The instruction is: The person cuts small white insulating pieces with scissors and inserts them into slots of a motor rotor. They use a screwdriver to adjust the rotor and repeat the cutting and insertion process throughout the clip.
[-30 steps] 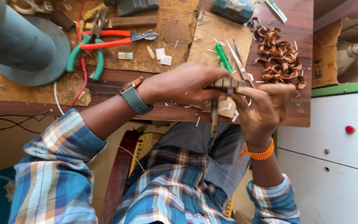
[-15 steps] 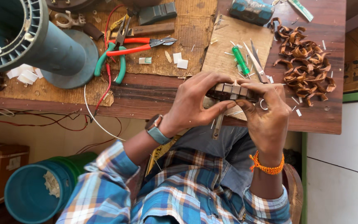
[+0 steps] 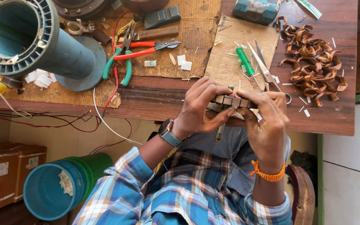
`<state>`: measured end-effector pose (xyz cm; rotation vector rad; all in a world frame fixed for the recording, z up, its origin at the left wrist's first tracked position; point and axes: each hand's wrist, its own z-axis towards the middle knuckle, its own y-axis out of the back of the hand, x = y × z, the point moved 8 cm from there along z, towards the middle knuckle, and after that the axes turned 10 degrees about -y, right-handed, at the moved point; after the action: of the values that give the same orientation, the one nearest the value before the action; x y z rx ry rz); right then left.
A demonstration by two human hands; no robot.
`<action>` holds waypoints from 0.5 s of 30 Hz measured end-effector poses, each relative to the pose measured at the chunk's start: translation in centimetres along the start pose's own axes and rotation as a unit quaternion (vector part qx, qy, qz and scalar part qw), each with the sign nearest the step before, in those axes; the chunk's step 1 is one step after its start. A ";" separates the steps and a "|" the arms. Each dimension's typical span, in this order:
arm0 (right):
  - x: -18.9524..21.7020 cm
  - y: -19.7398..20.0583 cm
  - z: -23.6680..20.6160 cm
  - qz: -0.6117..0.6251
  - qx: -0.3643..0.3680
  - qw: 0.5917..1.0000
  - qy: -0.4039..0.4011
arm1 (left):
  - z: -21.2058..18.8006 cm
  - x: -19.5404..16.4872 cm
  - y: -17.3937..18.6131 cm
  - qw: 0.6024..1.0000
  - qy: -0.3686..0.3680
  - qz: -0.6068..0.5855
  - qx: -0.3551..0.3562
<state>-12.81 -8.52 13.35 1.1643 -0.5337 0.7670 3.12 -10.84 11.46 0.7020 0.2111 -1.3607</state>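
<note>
Both hands, left hand and right hand, pinch a small metal block at the worktop edge; scissors lie just beyond the right hand.

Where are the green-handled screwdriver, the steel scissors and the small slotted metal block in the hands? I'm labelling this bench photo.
green-handled screwdriver [image 3: 244,59]: head view, middle of its green handle.
steel scissors [image 3: 262,66]: head view, on the blades near the pivot.
small slotted metal block [image 3: 231,100]: head view, top face between both hands' fingers.
</note>
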 end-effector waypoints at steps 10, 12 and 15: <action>-0.6 0.0 -0.4 0.042 0.016 0.998 -0.048 | -0.3 -0.5 -0.2 1.000 -0.019 0.008 0.014; -0.6 0.0 -0.4 0.042 0.028 0.996 -0.067 | -0.4 -0.4 -0.2 1.000 -0.018 0.006 0.012; -0.3 -0.1 -0.5 0.041 0.024 0.996 -0.076 | -0.6 -0.2 -0.3 1.000 -0.018 0.014 0.009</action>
<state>-12.94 -8.17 12.91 1.2567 -0.6964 0.7696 2.96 -10.30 11.00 0.6923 0.1604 -1.3488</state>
